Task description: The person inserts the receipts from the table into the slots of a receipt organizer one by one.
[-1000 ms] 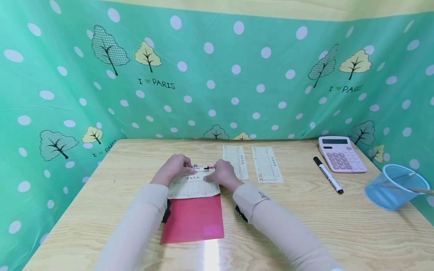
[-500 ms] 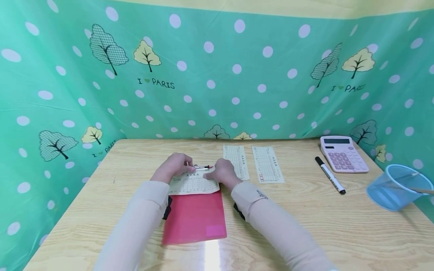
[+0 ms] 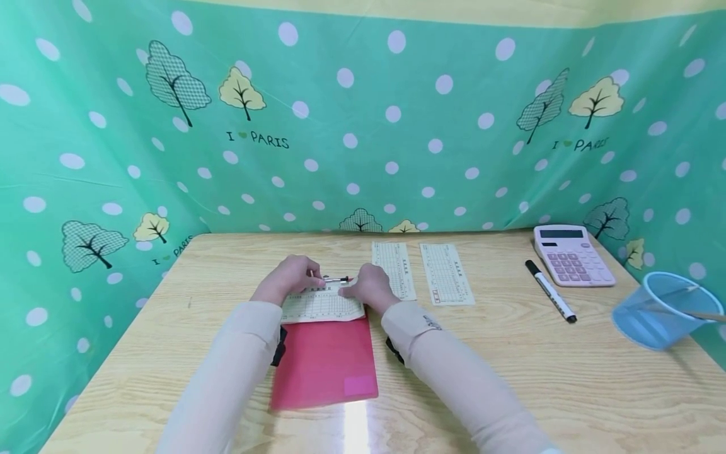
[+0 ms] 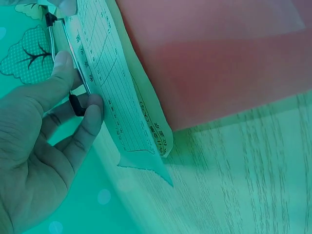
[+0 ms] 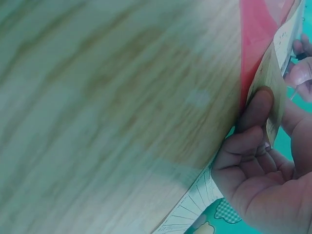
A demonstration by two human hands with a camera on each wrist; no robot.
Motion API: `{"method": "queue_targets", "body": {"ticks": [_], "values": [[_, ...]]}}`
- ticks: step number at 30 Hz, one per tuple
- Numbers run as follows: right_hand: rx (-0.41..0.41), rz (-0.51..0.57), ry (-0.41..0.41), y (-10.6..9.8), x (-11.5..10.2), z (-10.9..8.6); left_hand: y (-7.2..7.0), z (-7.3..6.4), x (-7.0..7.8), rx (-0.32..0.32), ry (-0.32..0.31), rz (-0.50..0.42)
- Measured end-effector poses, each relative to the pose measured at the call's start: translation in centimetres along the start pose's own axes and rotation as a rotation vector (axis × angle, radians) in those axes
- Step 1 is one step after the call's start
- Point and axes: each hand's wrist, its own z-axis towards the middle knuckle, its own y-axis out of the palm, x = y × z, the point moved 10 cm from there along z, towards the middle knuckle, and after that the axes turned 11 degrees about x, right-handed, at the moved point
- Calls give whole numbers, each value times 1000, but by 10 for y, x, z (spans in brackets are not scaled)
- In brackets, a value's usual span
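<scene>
A red plastic folder lies on the table with printed form sheets over its far part. At their far edge is a wire clip with black ends. My left hand pinches the clip; in the left wrist view its thumb and fingertips are at the wire, beside one black end. My right hand grips the sheets by their right edge. From the right wrist, one finger shows behind the bent paper, with the thumb on its other side.
Two more printed slips lie behind and right of my right hand. Farther right are a black-capped marker, a pink calculator and a blue mesh pen cup. A green polka-dot curtain borders the table.
The sheets' near edge has drawn back slightly toward the clip, baring a little more of the red folder. Both hands keep their holds with only small shifts.
</scene>
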Motion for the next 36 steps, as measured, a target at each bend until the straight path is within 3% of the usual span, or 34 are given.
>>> {"method": "queue_targets", "body": {"ticks": [16,36], "values": [[-4,13,-4,-5,-3,-3,-4,-5,3,24,7,-19],[-37,56,-1,-4,2,2,4,-5,-2,49,-1,-23]]}}
